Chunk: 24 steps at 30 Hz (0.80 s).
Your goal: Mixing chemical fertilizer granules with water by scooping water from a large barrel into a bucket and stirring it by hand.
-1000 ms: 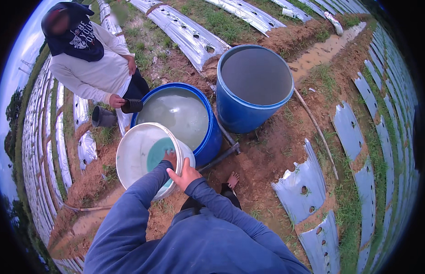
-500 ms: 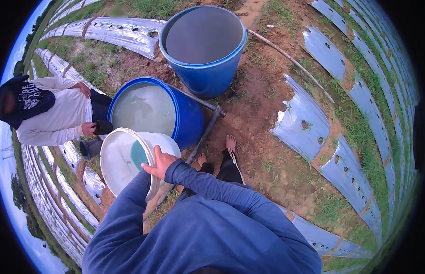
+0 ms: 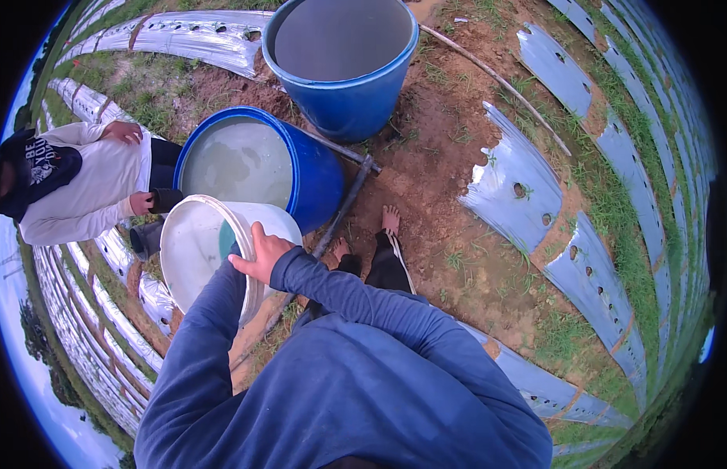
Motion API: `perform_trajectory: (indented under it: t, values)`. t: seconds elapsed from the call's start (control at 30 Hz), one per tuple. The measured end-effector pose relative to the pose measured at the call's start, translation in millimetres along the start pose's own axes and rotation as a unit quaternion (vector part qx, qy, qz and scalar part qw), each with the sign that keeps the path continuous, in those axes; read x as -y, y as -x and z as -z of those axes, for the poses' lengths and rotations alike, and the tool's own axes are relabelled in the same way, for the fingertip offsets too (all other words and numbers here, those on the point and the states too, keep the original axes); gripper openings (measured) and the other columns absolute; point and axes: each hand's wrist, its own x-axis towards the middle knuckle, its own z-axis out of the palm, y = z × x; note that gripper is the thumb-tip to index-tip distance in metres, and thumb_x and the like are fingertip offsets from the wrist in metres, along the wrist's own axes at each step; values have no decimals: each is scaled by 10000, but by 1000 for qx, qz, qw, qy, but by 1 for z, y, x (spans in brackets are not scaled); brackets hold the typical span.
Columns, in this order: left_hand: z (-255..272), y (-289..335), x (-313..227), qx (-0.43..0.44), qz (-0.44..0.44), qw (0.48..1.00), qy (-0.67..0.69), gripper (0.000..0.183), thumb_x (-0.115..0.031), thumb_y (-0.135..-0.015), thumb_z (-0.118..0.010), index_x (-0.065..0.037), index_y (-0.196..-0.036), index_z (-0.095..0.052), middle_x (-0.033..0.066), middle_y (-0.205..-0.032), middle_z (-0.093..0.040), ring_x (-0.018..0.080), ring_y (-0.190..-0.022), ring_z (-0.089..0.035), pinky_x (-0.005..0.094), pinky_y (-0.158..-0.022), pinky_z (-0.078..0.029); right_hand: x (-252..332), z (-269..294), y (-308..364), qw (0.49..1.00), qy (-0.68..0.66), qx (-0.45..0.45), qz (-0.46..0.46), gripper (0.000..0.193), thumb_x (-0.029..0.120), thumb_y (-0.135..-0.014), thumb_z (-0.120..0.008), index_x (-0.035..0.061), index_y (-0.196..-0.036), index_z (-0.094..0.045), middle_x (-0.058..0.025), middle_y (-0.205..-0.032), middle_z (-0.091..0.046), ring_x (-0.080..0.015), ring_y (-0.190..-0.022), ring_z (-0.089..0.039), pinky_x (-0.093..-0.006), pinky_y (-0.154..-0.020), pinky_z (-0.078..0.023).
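A white plastic bucket [image 3: 193, 254] is tipped on its side, its open mouth turned toward the left. My right hand [image 3: 262, 255] is closed on the near right part of its rim, thumb and fingers over the edge. My left forearm [image 3: 215, 293] reaches over the rim into the mouth; the left hand itself is hidden. A teal patch [image 3: 226, 238] shows inside, beside my left sleeve, and I cannot make out what it is. Just beyond the bucket stands a blue barrel [image 3: 320, 184] of cloudy, pale liquid [image 3: 238, 164].
A second blue barrel [image 3: 340, 109] holds greyish liquid. At left, another person [image 3: 98, 180] holds a dark container [image 3: 165, 200] near the first barrel. A pole [image 3: 348, 205] lies by my feet, a long stick [image 3: 496, 78] to the right. Plastic-covered beds [image 3: 512, 184] line the field.
The barrels and bucket sit slightly higher and farther left in view. Less of the teal patch shows. The other person's free hand has moved up toward the chest.
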Motion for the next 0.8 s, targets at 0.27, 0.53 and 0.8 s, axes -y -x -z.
perform_trajectory:
  t: [0.27, 0.53, 0.8]
  values:
    - [-9, -6, -17, 42, -76, 996, 24, 505, -356, -890, -549, -81, -1312, -584, 148, -1461, -480, 333, -1355, -446, 491, -1051, -413, 15, 2, -2, 1000, 7, -15, 0, 644, 556, -860, -618, 5, -1076, -365, -342, -816, -642, -505, -811, -650, -549, -749, -513]
    - [36, 9, -87, 69, -140, 970, 184, 497, -351, -889, -554, -82, -1305, -589, 148, -1450, -494, 330, -1344, -462, 482, -1044, -424, 18, -24, 7, 998, 2, -47, 41, 595, 503, -876, -635, 9, -1131, -423, -336, -944, -646, -513, -930, -625, -536, -792, -496]
    - [54, 18, -21, -243, -270, 927, -88, 522, -342, -823, -644, -80, -1273, -613, 180, -1328, -593, 359, -1194, -588, 436, -1021, -464, 31, -20, -3, 995, -54, -36, -74, 515, 447, -926, -604, 1, -1110, -424, -258, -884, -655, -364, -617, -685, -432, -500, -568]
